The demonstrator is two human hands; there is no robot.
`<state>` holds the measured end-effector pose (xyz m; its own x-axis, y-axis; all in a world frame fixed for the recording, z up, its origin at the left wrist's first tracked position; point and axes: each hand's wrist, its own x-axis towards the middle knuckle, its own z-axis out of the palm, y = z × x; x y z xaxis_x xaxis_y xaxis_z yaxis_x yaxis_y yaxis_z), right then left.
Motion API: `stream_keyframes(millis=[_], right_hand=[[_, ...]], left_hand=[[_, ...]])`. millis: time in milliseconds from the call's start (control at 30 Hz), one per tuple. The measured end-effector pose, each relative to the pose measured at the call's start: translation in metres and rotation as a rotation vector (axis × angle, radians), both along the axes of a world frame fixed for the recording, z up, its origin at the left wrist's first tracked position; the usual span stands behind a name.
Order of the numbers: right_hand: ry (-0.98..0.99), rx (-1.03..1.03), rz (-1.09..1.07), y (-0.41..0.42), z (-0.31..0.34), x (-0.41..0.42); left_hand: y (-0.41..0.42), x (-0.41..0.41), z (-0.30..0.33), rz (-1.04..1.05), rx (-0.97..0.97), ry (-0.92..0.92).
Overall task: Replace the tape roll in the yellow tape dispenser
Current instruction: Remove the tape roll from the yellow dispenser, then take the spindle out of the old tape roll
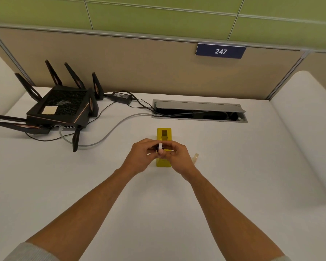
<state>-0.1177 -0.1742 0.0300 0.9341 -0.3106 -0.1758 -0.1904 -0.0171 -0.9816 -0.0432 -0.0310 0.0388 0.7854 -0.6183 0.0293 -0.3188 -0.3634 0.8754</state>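
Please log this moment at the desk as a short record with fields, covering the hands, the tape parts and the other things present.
left hand: holds the white ring from the left
right hand: holds the white ring from the right
white ring: on edge, above the dispenser
yellow tape dispenser: on the desk, partly hidden by the hands
pale tape roll: on the desk, right of the right hand
router: far left, cables attached
cable hatch: open
desk: white

Your single head cam looks forward and down at the table (pixel 233 185), close over your forearms.
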Motion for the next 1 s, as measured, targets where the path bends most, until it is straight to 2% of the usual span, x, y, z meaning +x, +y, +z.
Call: stream_keyframes(millis=[167, 267, 400, 733, 1000], right_hand=[[0.033, 0.024, 0.032, 0.008, -0.001, -0.007], [0.046, 0.064, 0.041, 0.011, 0.0, -0.01], [0.042, 0.133, 0.003, 0.016, 0.006, -0.011], [0.018, 0.095, -0.029, 0.033, 0.001, -0.013], [0.007, 0.139, -0.038, 0.045, -0.003, -0.005]], left_hand=[[0.016, -0.006, 0.006, 0.052, -0.165, 0.311], [0.024, -0.007, 0.007, 0.06, -0.203, 0.385], [0.031, -0.008, 0.008, 0.081, -0.225, 0.409], [0.046, -0.007, 0.001, 0.102, -0.232, 0.428], [0.054, -0.004, -0.005, 0.127, -0.229, 0.402]])
